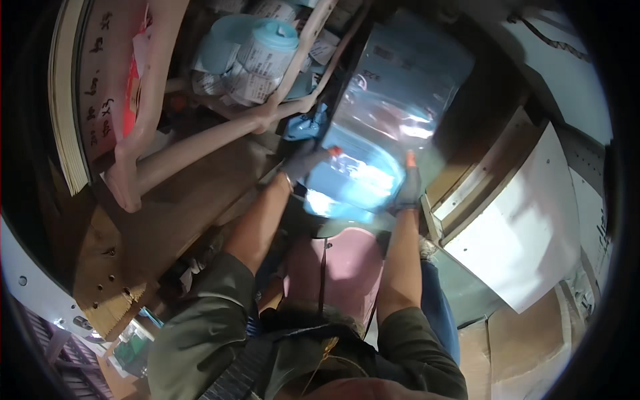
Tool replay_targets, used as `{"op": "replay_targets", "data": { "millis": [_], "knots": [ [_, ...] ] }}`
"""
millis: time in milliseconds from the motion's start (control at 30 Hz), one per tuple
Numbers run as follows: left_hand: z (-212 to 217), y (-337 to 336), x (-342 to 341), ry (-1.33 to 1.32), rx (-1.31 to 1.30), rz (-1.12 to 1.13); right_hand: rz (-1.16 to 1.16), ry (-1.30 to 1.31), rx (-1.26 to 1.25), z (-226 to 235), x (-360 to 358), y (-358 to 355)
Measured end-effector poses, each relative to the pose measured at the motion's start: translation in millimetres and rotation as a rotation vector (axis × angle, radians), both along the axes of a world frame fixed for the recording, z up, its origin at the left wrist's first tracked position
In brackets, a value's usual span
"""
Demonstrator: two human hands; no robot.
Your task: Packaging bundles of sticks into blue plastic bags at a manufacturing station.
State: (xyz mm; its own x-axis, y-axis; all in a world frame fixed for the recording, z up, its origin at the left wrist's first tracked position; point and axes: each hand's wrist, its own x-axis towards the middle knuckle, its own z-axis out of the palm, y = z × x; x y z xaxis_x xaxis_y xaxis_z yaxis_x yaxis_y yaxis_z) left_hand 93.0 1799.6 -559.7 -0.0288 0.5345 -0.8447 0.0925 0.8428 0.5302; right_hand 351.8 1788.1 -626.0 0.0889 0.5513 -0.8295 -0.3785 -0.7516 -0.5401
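Observation:
A shiny, bluish clear plastic bag lies flat between my two hands, and strong light glares off its folds. My left hand, in a dark glove with an orange-red fingertip bare, grips its left edge. At the right edge my right hand, gloved the same way, is closed on it with the thumb on top. Just beyond my hands, a larger blue-grey plastic-covered sheet or pack stretches away; where it ends and the bag begins is hard to make out. A crumpled blue plastic scrap sits near my left hand.
At the upper left, a pinkish metal frame surrounds several labelled light-blue rolls or tubs. A brown wooden board is at the left. To the right stands a white panel beside wooden edging. A pink surface is below my hands.

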Motion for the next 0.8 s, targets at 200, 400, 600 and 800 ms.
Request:
{"op": "replay_targets", "data": {
  "millis": [200, 400, 600, 800],
  "knots": [
    [62.0, 20.4, 39.2, 0.494, -0.166, -0.648, 0.355, -0.46, 0.193, 16.5, 26.0, 13.9],
    [-37.6, 46.7, -23.3, 0.38, 0.306, -0.304, 0.453, -0.59, 0.299, 23.8, 12.7, 33.0],
    [-46.6, 74.4, -8.2, -0.112, 0.211, -0.028, 0.026, -0.085, 0.159, 14.8, 24.8, 37.7],
    [-54.8, 60.0, -30.7, 0.448, 0.423, -0.921, -0.031, 0.388, 0.017, 39.5, 9.8, 26.8]
  ]
}}
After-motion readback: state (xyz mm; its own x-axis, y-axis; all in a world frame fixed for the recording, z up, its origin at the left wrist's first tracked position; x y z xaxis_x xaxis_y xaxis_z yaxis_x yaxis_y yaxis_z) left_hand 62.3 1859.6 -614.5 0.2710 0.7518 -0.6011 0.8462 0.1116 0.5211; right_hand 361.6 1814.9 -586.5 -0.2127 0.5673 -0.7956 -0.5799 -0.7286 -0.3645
